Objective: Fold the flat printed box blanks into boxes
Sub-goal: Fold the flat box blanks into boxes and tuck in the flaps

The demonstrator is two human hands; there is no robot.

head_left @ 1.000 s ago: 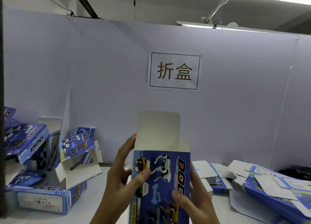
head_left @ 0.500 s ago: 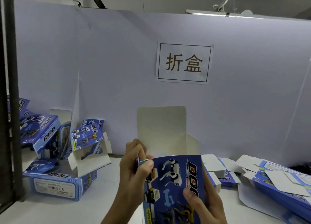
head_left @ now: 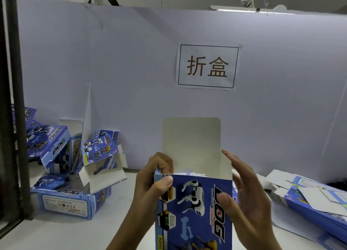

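The right hand [head_left: 249, 199] has opened since before, thumb resting on the box [head_left: 193, 212]; the left hand [head_left: 152, 182] pinches its upper corner. Box upright, flap [head_left: 191, 142] pointing up.

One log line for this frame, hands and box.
left hand: pinches box corner | right hand: supports side | top flap: up
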